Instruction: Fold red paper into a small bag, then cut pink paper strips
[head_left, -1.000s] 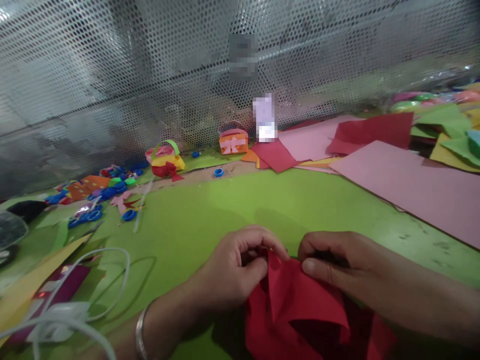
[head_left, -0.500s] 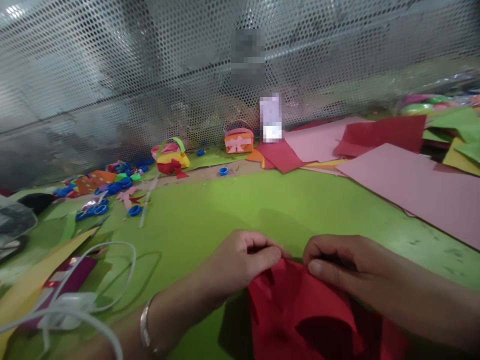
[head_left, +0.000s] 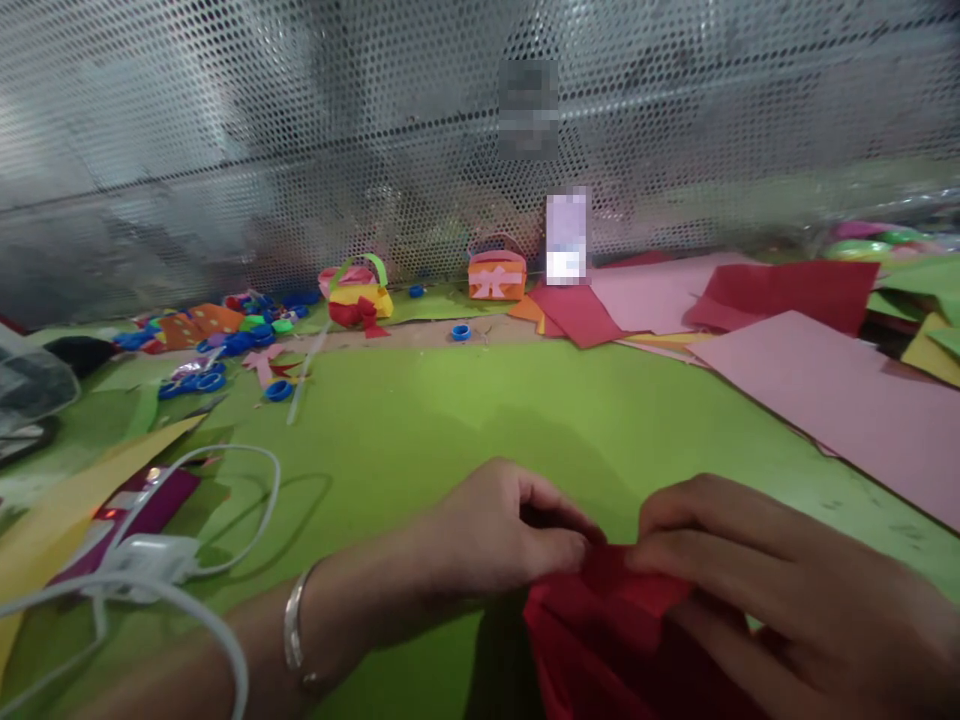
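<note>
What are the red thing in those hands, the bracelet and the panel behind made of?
Red piece: probably matte paper or card, from its dull surface and stiff folds. Bracelet: polished, silvery metal by its bright glints, though plastic is possible. Panel: perforated sheet, likely metal from its grey shine.

Premises: a papercraft work area; whether workshop or classroom cannot be determined. Evidence: coloured sheets [head_left: 840, 390] spread toward the tabletop's [head_left: 420, 430] far right corner; small decorated bags [head_left: 497, 282] near the far edge; blue-handled scissors [head_left: 192, 383] toward the far left corner; perforated metal screen [head_left: 420, 120] behind.
</note>
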